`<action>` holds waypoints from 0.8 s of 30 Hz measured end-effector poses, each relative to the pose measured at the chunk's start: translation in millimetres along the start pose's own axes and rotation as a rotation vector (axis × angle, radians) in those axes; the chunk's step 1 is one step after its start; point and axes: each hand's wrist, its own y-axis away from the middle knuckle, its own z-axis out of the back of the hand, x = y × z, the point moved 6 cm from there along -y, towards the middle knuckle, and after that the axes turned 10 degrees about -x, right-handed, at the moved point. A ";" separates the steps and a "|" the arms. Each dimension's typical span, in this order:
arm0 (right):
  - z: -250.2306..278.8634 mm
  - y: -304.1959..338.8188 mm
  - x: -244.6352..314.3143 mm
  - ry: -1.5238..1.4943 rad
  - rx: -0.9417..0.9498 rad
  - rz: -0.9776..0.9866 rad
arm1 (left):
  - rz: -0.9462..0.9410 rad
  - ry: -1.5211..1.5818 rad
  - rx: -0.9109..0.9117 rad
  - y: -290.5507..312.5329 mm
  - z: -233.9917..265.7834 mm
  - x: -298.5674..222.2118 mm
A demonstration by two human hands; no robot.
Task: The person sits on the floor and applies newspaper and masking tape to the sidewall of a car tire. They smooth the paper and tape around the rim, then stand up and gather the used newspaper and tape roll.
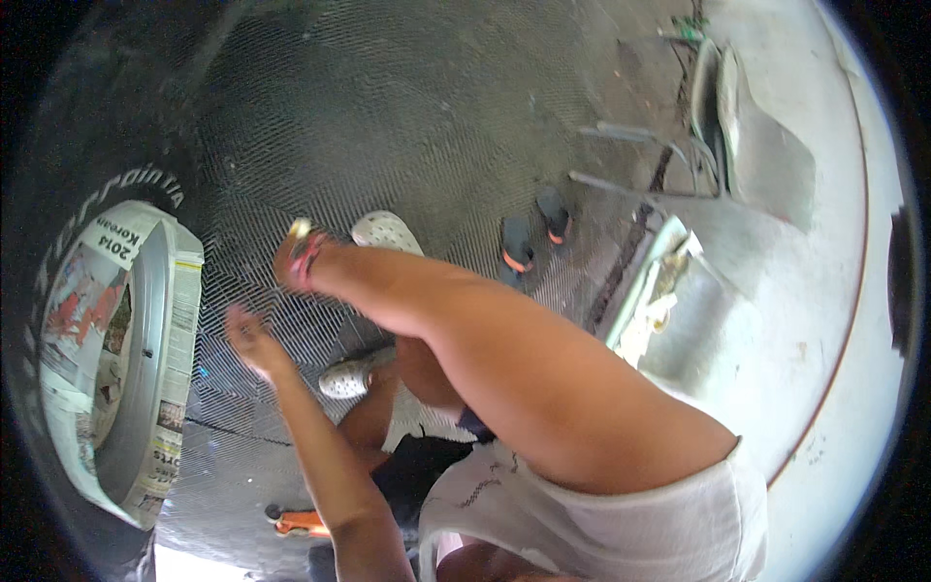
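Note:
Beside the wheel, my left hand (254, 344) hangs in the air over the ribbed floor, blurred, with its fingers apart and nothing seen in them. My right hand (289, 260) is farther off, beyond a red wristband (306, 262), its fingers closed. A small pale yellow thing (300, 229) shows at its far side; its kind is too blurred to tell. At the left stands a large black tyre (116, 165) on a grey metal rim (145, 369). Sheets of newspaper (175, 373) are tucked around the rim, covering its edge. Neither hand touches the wheel.
White clogs (346, 379) are on my feet. Dark flip-flops (515, 244) lie on the floor ahead. An orange tool (299, 524) rests near the lower left. Worn grey plastic chairs (766, 145) stand along the pale wall (834, 320) on the right.

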 end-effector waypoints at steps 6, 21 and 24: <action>17.8 269.1 -134.5 -0.680 -0.516 -0.768 | 0.250 -0.353 0.801 181.8 8.9 -61.3; -136.5 752.8 13.1 -0.751 -1.004 -2.019 | 0.228 -0.661 1.093 225.3 66.3 -240.6; -172.5 778.4 15.9 -0.740 -1.076 -2.124 | 0.067 -0.752 1.163 222.5 32.3 -286.3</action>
